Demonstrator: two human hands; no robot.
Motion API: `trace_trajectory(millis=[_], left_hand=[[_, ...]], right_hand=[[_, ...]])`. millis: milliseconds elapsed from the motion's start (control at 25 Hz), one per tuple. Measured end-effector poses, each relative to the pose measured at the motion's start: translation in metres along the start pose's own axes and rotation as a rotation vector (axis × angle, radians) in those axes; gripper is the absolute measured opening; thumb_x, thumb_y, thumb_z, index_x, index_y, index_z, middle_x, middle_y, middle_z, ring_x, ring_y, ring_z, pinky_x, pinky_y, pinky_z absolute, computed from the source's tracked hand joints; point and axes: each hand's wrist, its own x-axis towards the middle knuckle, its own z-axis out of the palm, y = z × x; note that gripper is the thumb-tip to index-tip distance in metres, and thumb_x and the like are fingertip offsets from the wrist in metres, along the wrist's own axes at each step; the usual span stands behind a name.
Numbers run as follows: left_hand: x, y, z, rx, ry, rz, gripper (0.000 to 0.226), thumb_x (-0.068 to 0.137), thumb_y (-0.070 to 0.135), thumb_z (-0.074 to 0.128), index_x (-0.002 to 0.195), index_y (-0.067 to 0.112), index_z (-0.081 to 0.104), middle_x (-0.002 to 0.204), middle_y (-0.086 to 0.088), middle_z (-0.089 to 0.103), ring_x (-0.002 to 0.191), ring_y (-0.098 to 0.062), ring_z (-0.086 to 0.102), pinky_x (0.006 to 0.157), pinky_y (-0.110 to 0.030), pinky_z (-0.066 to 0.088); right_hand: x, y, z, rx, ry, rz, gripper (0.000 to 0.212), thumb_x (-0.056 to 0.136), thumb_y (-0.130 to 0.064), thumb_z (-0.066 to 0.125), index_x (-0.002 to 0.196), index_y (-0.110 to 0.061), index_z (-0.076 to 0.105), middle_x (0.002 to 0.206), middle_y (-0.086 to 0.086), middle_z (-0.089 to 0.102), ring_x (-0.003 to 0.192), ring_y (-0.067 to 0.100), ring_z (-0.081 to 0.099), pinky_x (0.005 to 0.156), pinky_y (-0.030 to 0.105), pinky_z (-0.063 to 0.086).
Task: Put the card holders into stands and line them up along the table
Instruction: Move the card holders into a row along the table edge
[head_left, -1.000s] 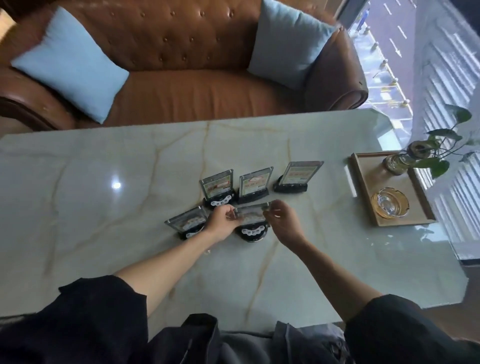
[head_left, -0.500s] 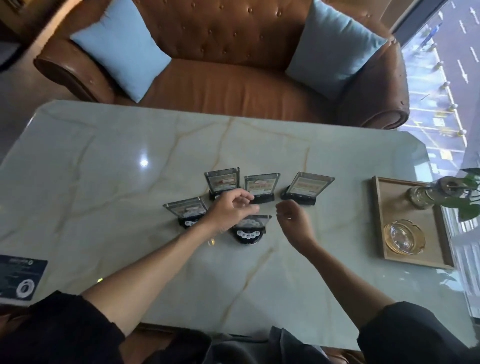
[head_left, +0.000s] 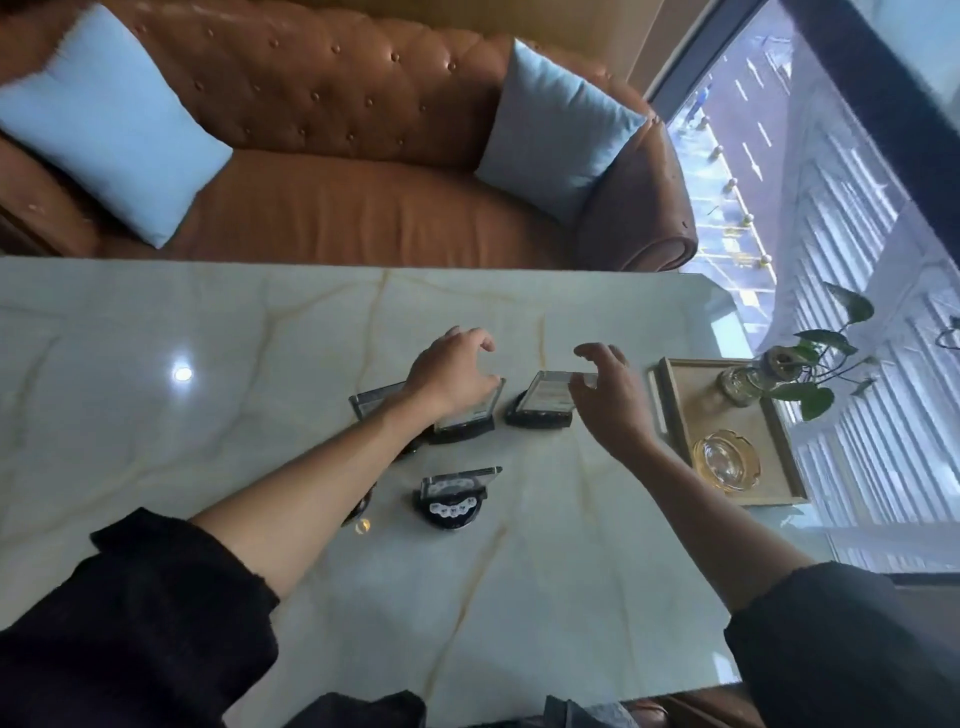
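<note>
Several clear card holders in black stands sit mid-table on the marble table (head_left: 156, 467). The nearest one (head_left: 457, 491) stands alone in a round stand. My left hand (head_left: 452, 374) hovers over the middle back holder (head_left: 467, 418), thumb at its top corner and fingers apart. My right hand (head_left: 608, 400) reaches the right back holder (head_left: 543, 397), thumb touching its top edge and fingers spread. My left forearm partly hides the left back holder (head_left: 371, 402) and almost all of another stand (head_left: 363, 506).
A wooden tray (head_left: 670, 415) at the table's right end carries a glass ashtray (head_left: 727, 462) and a plant in a glass vase (head_left: 743, 384). A brown leather sofa (head_left: 363, 218) with two blue cushions lies beyond the far edge. A window runs along the right.
Both hands left the near holder, which now stands alone in its round stand, and moved forward to the back row. The camera shifted as well.
</note>
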Motion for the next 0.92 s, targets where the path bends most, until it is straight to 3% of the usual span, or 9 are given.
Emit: trace_trajectory(millis=[120,200,280,360,520,720,920], left_hand=[[0.009,-0.012,0.010,0.099,-0.137,-0.032,0.046,0.086,0.025,0.068,0.131,0.019,0.059,0.134,-0.005,0.060,0.120,-0.025,0.059,0.096,-0.039,0.050],[0.007,-0.017,0.019,0.144,-0.185,-0.039,0.041,0.087,0.023,0.065,0.128,0.020,0.063,0.129,-0.005,0.065,0.114,-0.026,0.062,0.089,-0.037,0.053],[0.004,-0.021,0.026,0.175,-0.182,-0.041,0.031,0.085,0.019,0.062,0.116,0.023,0.068,0.113,-0.005,0.070,0.100,-0.029,0.066,0.076,-0.034,0.052],[0.004,-0.023,0.032,0.187,-0.149,-0.054,0.024,0.083,0.014,0.058,0.102,0.024,0.070,0.101,-0.006,0.072,0.093,-0.033,0.067,0.073,-0.037,0.053],[0.005,-0.011,0.039,0.216,-0.085,-0.089,0.015,0.089,0.017,0.059,0.097,0.024,0.071,0.093,-0.004,0.071,0.085,-0.031,0.065,0.067,-0.034,0.047],[0.011,0.021,0.046,0.197,-0.026,-0.179,0.008,0.091,0.022,0.064,0.090,0.024,0.072,0.086,0.000,0.070,0.080,-0.026,0.066,0.064,-0.032,0.048],[0.007,0.061,0.059,0.106,0.008,-0.298,0.007,0.089,0.021,0.069,0.093,0.024,0.074,0.090,0.002,0.073,0.086,-0.023,0.067,0.080,-0.040,0.057]], right_hand=[[0.006,0.008,0.005,-0.193,-0.176,-0.033,0.055,0.088,-0.010,0.058,0.142,-0.016,0.048,0.142,0.005,0.051,0.129,0.026,0.046,0.106,0.041,0.040],[0.009,0.014,0.010,-0.272,-0.267,-0.026,0.058,0.087,-0.010,0.056,0.143,-0.018,0.047,0.145,0.003,0.050,0.133,0.025,0.041,0.107,0.043,0.036],[0.013,0.019,0.014,-0.336,-0.281,-0.034,0.051,0.086,-0.010,0.054,0.136,-0.020,0.053,0.137,0.004,0.057,0.128,0.026,0.045,0.102,0.041,0.035],[0.019,0.021,0.015,-0.360,-0.254,-0.057,0.041,0.087,-0.011,0.052,0.126,-0.021,0.060,0.124,0.004,0.063,0.117,0.028,0.053,0.095,0.039,0.036],[0.033,0.033,0.006,-0.331,-0.274,-0.100,0.025,0.092,-0.015,0.052,0.109,-0.023,0.067,0.107,0.003,0.069,0.095,0.030,0.062,0.073,0.035,0.046],[0.062,0.069,-0.025,-0.122,-0.341,-0.075,0.019,0.095,-0.024,0.053,0.104,-0.024,0.069,0.094,0.007,0.071,0.077,0.027,0.062,0.057,0.030,0.044],[0.086,0.105,-0.059,0.071,-0.449,-0.031,0.023,0.095,-0.028,0.054,0.106,-0.021,0.072,0.093,0.007,0.073,0.073,0.024,0.065,0.061,0.036,0.054]])
